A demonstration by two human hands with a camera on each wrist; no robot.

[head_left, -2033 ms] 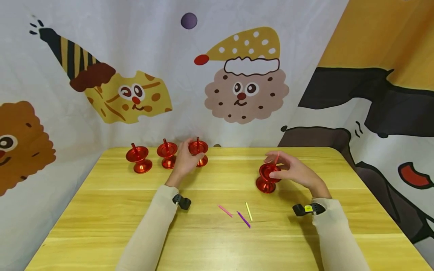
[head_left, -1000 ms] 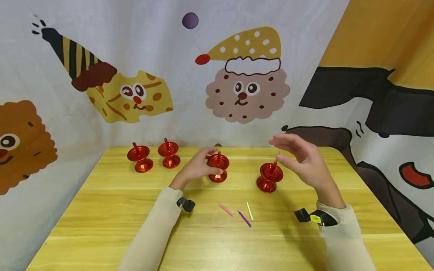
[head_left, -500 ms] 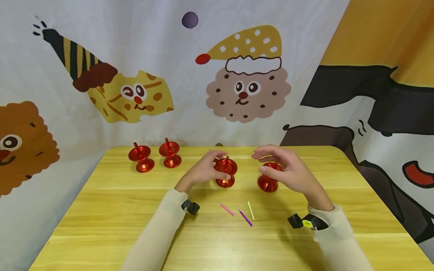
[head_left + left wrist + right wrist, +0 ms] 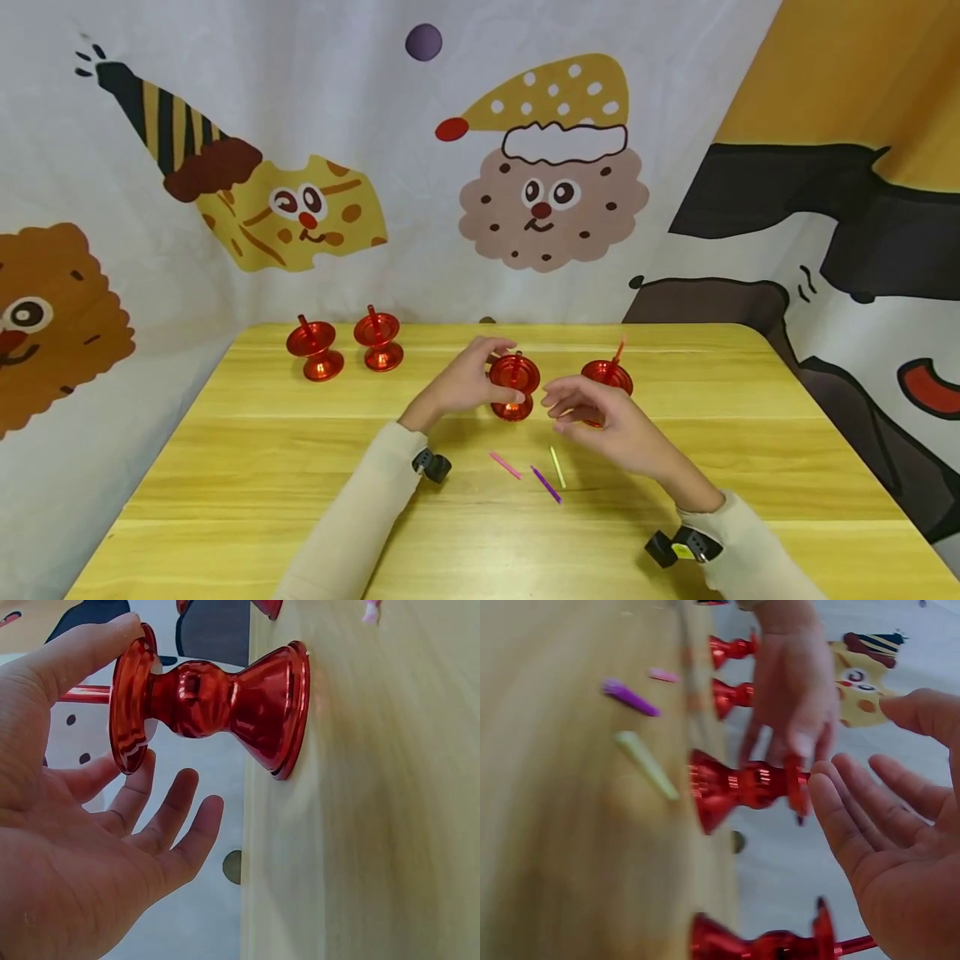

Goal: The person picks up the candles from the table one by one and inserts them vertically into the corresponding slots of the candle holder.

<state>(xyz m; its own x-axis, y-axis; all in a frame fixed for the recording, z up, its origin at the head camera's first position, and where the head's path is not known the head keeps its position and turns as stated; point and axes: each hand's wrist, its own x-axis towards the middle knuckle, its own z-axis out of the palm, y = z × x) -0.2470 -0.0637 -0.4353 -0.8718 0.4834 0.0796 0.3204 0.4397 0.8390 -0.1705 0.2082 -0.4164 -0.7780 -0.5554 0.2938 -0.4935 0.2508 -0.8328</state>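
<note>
- Steadying a red holder point(image 4: 513, 385) near the middle of the tabletop point(image 4: 225, 467), the left hand point(image 4: 463, 385) has thumb and fingertips on the rim of its top dish; the wrist view shows the other fingers relaxed and spread, so the touch looks light rather than a full grasp.
- The right hand point(image 4: 600, 425) hovers released just in front of a second red holder point(image 4: 606, 379), its fingers loosely curved and holding nothing, a little above the tabletop.
- Each holder is hourglass-shaped – a wide foot, a narrow waist, a shallow dish on top – and stands upright, long axis vertical.
- A thin red candle point(image 4: 618, 352) rises from the second holder, leaning slightly to the right. The held holder shows a short red stub in its dish.
- Two more red holders point(image 4: 315, 350) point(image 4: 377, 340) stand side by side at the far left of the tabletop, well apart from the hands, each with a red candle standing in it.
- Three loose candles lie flat near the front of the hands – a pink candle point(image 4: 504, 465), a purple candle point(image 4: 543, 484) and a yellow candle point(image 4: 557, 467) – each with its long axis running along the tabletop, angled away from the person.
- As a judgement: all four holders seem to carry a candle already, while the three coloured ones are not yet picked up.
</note>
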